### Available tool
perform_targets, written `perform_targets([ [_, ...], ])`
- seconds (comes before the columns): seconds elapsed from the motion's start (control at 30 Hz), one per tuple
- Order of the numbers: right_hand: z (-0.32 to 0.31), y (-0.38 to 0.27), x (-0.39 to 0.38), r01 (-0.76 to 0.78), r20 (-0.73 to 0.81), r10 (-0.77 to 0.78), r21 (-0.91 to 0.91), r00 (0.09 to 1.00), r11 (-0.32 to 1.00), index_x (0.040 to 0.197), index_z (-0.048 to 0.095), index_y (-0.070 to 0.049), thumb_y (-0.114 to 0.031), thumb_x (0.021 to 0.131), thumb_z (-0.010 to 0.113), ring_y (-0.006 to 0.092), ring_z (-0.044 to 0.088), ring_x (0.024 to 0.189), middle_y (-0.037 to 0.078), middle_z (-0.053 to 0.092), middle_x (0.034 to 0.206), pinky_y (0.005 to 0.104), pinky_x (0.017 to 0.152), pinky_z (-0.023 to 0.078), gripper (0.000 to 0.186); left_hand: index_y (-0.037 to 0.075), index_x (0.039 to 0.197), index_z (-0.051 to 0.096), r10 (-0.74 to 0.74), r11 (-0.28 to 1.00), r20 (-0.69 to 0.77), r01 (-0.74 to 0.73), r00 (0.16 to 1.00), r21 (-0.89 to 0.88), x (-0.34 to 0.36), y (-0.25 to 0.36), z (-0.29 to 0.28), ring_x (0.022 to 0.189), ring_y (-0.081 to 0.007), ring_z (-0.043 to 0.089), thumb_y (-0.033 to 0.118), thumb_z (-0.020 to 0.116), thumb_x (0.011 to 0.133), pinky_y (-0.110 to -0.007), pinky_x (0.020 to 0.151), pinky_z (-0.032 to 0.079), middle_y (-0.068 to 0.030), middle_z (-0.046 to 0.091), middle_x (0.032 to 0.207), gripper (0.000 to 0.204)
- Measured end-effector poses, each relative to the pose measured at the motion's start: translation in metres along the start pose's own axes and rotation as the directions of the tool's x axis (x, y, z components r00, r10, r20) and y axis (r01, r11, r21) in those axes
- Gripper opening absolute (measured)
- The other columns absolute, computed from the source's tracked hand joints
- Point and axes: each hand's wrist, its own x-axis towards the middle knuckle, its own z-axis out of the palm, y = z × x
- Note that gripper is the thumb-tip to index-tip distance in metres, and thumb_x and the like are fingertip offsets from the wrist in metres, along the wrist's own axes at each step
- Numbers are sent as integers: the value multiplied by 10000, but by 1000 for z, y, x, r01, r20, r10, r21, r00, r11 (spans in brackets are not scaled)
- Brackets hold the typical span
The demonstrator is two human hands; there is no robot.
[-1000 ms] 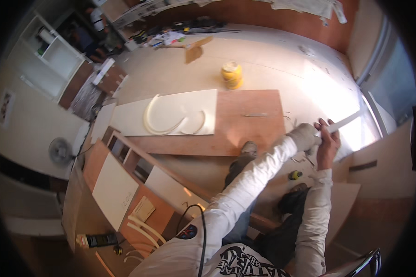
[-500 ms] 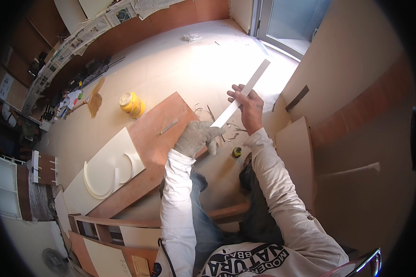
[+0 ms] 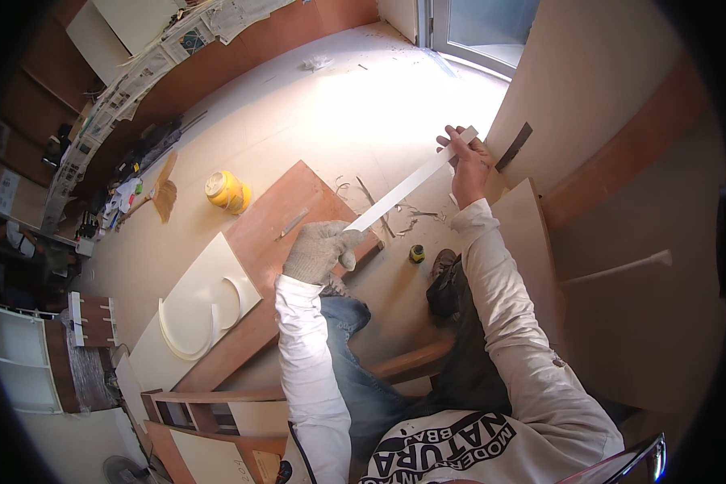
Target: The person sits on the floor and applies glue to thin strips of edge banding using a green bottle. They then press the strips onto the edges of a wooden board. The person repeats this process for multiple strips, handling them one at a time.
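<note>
A narrow, straight white strip (image 3: 403, 187) slants up and to the right between my hands. Its lower end is gripped by my left hand (image 3: 318, 252), which wears a grey knit glove. My bare right hand (image 3: 469, 171) holds the strip close to its upper end, thumb and fingers pinched around it. Below the gloved hand lies a reddish-brown board (image 3: 258, 211) with a slim, light-coloured tool (image 3: 294, 223) on it, too small to name for sure. Curled white strips (image 3: 187, 351) rest on a white panel (image 3: 149, 355) that overlaps the board.
A yellow bucket (image 3: 227, 192) stands beyond the board, and a straw broom (image 3: 164, 196) lies farther left. Thin dark scraps (image 3: 415, 214) and a small black-and-yellow object (image 3: 416, 253) are on the floor near my feet. A pale panel (image 3: 528, 234) leans at the right.
My right hand has moved toward the strip's upper end. The strip has tilted lower, and both hands have shifted slightly in the view.
</note>
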Motion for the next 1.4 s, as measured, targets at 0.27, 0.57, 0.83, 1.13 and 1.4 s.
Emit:
perform_targets([
  [0.27, -15, -2, 6, -176, 99, 158, 221, 982, 959, 1028, 569, -74, -281, 941, 596, 198, 629, 911, 95, 661, 1010, 316, 782, 517, 227, -52, 998, 665, 155, 970, -169, -182, 973, -163, 14, -18, -15, 661, -144, 629, 95, 689, 832, -259, 700, 532, -62, 663, 767, 223],
  [0.57, -9, 7, -1, -272, 211, 204, 381, 956, 884, 1076, 529, -118, -296, 904, 633, 158, 591, 954, 40, 624, 991, 291, 732, 477, 269, -41, 1093, 651, 338, 894, -356, -415, 871, -167, 29, -23, -6, 840, -152, 655, 10, 703, 804, -264, 760, 535, -97, 690, 970, 298],
  [0.83, 11, 5, -20, -293, 246, 217, 335, 945, 895, 1335, 286, 33, -120, 943, 479, 321, 564, 1088, 209, 523, 1189, 436, 903, 504, 463, -3, 1235, 583, 342, 858, -388, -453, 856, -243, 36, -27, -6, 996, -122, 609, -39, 661, 831, -237, 887, 498, -70, 637, 1163, 413],
  [1.13, 30, 8, -41, -414, 351, 306, 293, 885, 862, 1251, 380, 37, -130, 975, 455, 305, 624, 1008, 231, 580, 1121, 409, 824, 570, 331, 14, 1273, 563, 409, 876, -455, -479, 791, -47, 30, -14, 7, 946, -123, 620, -12, 622, 870, -265, 854, 521, -76, 643, 1120, 408],
  [1.4, 43, 25, -64, -529, 407, 401, 275, 821, 803, 1091, 486, 63, -112, 973, 466, 271, 679, 835, 206, 605, 986, 309, 685, 613, 212, 4, 1229, 594, 405, 805, -378, -521, 833, -286, 41, -25, 9, 898, -179, 670, 81, 570, 935, -286, 799, 545, -103, 671, 1077, 305],
])
